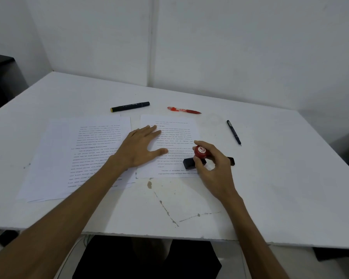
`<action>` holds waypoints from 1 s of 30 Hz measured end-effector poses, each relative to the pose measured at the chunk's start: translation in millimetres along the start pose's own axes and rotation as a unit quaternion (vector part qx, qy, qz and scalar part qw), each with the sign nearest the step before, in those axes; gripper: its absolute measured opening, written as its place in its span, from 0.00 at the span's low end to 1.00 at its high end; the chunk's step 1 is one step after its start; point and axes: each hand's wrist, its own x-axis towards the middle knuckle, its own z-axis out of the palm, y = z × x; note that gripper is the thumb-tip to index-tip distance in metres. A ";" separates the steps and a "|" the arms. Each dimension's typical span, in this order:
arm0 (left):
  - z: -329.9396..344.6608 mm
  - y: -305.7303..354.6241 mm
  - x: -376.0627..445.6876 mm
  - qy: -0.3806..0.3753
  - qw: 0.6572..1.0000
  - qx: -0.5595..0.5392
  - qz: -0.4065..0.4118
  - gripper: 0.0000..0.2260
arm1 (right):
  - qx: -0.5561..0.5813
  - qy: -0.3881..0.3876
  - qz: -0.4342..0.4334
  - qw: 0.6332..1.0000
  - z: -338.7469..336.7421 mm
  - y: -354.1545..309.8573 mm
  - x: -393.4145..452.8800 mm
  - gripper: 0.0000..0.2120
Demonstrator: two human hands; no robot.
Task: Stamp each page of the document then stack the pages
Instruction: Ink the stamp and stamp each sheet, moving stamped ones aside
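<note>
A single printed page (175,135) lies in the middle of the white table (270,188). My left hand (141,148) rests flat on its left side, fingers spread. My right hand (212,164) grips a stamp with a red knob (200,152) and a black base (189,163). The stamp stands on the page's lower right part. A dark ink pad (231,160) shows partly behind my right hand. To the left lies a loose pile of printed pages (79,154), with my left forearm across its lower right corner.
Beyond the pages lie a black marker (130,106) and a red pen (183,110). A thin black pen (233,132) lies to the right. White walls close the table's far side. Scratch marks run across the table near its front edge.
</note>
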 end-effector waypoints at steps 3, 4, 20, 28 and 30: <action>0.8 -0.3 0.3 0.002 1.000 -0.001 0.000 0.39 | -0.011 -0.009 -0.008 1.000 0.4 -1.2 -0.1 0.20; 0.7 -0.6 0.4 0.003 1.000 0.000 0.000 0.39 | -0.015 -0.009 -0.010 1.000 0.3 -1.6 -0.1 0.20; -0.3 -0.8 0.5 0.004 1.000 -0.001 0.005 0.39 | -0.015 -0.004 0.011 1.000 -0.8 1.9 2.5 0.19; 1.2 -2.9 1.3 0.004 1.000 -0.009 0.007 0.39 | -0.031 -0.004 -0.002 1.000 0.9 -0.4 1.8 0.17; 1.1 -2.9 0.9 0.005 1.000 -0.010 0.006 0.39 | -0.032 0.003 -0.006 0.999 0.9 -1.4 1.0 0.17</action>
